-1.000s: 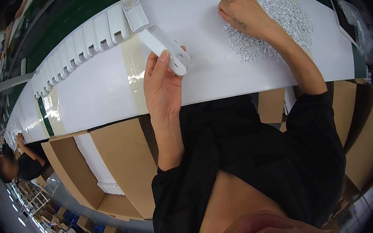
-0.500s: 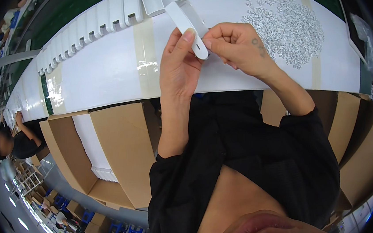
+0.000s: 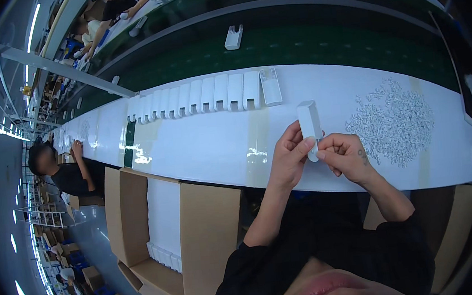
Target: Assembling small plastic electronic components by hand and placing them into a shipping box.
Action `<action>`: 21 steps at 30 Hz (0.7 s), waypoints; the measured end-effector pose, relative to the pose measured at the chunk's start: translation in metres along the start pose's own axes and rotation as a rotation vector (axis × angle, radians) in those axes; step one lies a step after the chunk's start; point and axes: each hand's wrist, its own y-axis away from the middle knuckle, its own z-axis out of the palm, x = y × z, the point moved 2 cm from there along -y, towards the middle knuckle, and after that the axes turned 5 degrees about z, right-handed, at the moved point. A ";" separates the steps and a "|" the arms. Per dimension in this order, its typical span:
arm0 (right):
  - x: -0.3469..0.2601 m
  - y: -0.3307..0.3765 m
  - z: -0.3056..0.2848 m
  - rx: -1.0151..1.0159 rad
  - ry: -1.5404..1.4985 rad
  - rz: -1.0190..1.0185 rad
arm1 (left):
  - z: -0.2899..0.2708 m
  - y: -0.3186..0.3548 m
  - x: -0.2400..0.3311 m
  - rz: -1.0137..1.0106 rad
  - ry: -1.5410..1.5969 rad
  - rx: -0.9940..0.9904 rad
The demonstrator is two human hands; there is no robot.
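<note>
Your left hand (image 3: 290,157) grips a white plastic casing (image 3: 309,123) upright above the table (image 3: 202,150); your right hand (image 3: 346,157) pinches at its lower end. Pile of small white parts (image 3: 394,122) lies right of it, row of white casings (image 3: 198,97) behind. Open cardboard box (image 3: 165,232) below left.

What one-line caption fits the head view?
Both hands, left hand and right hand, hold a white plastic piece above the white table.

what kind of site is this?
Likely a factory assembly line: a long white workbench beside a green conveyor belt, a row of identical white plastic parts, and open cardboard boxes.
</note>
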 end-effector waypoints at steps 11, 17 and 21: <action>0.017 -0.010 -0.030 -0.007 0.345 -0.260 | -0.019 -0.002 -0.017 0.107 0.003 -0.015; 0.024 -0.010 -0.060 -0.101 1.086 -0.749 | -0.030 0.014 -0.001 -0.266 0.234 0.061; 0.022 -0.016 -0.072 -0.096 1.014 -0.780 | -0.035 0.016 -0.006 -0.250 0.161 0.099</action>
